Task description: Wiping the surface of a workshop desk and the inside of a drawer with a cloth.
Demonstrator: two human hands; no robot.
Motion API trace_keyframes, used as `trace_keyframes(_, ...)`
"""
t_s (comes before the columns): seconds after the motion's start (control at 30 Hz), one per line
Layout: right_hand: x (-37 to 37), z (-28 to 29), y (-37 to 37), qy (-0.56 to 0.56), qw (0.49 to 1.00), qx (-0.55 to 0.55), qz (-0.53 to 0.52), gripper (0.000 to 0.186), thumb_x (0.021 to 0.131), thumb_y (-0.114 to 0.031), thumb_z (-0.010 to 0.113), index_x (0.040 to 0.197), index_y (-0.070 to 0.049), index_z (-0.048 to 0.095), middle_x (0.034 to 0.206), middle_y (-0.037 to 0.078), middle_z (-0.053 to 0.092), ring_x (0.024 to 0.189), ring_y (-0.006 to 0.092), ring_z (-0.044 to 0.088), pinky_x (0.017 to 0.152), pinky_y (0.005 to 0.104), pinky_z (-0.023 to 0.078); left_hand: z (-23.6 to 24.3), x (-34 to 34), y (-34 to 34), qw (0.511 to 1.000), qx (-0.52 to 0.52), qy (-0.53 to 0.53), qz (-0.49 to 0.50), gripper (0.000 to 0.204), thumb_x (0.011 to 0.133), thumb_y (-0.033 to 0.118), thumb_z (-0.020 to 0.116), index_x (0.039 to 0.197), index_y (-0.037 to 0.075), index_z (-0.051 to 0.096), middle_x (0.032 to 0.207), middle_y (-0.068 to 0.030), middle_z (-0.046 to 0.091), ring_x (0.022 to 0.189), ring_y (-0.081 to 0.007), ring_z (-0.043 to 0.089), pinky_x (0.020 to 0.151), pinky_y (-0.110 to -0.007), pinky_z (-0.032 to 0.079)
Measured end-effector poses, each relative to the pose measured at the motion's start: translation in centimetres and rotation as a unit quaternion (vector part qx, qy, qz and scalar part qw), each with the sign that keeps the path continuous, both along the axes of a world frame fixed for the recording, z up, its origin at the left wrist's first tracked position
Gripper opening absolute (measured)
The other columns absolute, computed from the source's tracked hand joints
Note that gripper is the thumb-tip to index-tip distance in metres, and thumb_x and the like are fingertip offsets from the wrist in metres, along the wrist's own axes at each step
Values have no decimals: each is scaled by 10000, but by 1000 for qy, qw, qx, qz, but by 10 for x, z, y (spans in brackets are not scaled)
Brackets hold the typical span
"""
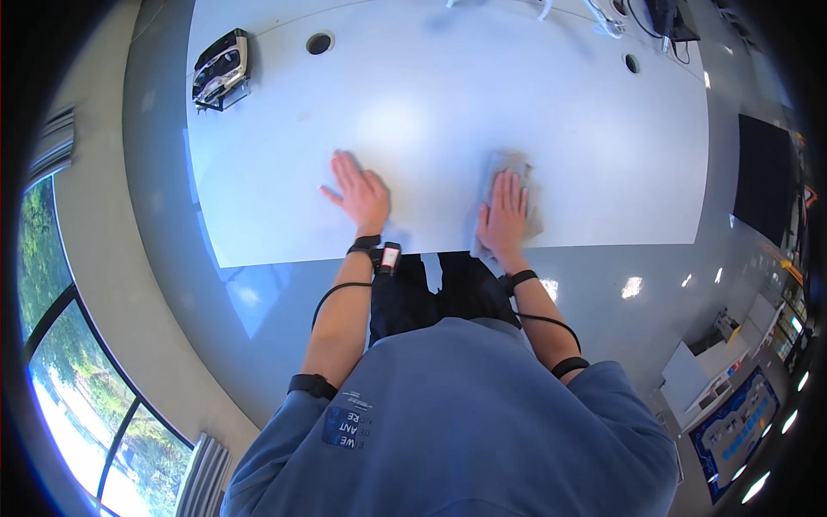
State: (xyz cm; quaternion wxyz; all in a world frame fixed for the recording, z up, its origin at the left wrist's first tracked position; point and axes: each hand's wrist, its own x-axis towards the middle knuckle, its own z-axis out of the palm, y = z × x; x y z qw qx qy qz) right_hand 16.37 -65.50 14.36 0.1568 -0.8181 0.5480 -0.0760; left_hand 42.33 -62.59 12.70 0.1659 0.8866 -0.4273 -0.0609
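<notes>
My left hand (362, 196) lies on the white table (284, 155), fingers spread and nothing in it. To its right, my right hand (506, 211) rests flat on a grey cloth (504, 162), its fingers stretched out and close together. The cloth lies beneath the palm and shows beyond the fingertips and along both sides of the hand. It reaches toward the table's near edge and is slightly blurred. Both wrists carry black straps, and a small device (390, 256) sits at the left wrist.
A black and silver device (221, 71) stands at the table's far left corner. Two round holes, one left (320, 43) and one right (632, 64), pierce the far side. White cables (606, 21) and a black object (672, 21) lie at the far right.
</notes>
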Motion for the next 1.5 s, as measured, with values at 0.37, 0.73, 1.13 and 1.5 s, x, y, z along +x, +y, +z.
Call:
trace_keyframes(0.37,14,-21,-140,29,987,-102,-124,644,890,-288,457,1426,16,270,1501,187,240,1396,336,200,1134,490,119,3,-55,-36,995,83,-32,-39,618,889,268,376,1454,56,243,1541,-49,183,1423,-334,106,1021,-713,-38)
trace_keyframes(0.73,142,-12,-178,-82,930,-65,353,647,845,-275,545,1412,-51,329,1486,86,313,1388,247,254,1139,451,178,-5,-52,-33,997,64,-35,-31,636,877,256,399,1459,58,238,1544,-64,183,1426,-325,108,1036,-689,-27)
trace_keyframes(1.13,10,-24,-232,-34,994,-96,-44,603,864,-251,505,1389,-6,339,1459,181,318,1353,372,268,1113,493,186,1,-58,-36,994,84,-52,-36,633,875,259,386,1458,58,245,1535,-65,202,1423,-320,128,1050,-678,-11)
trace_keyframes(1.5,-27,7,-19,-51,972,84,213,670,821,-240,553,1416,-36,323,1478,169,295,1355,363,280,1106,505,213,1,-54,-36,996,80,-35,-32,634,867,247,386,1458,63,250,1536,-60,201,1422,-321,130,1050,-679,-15)
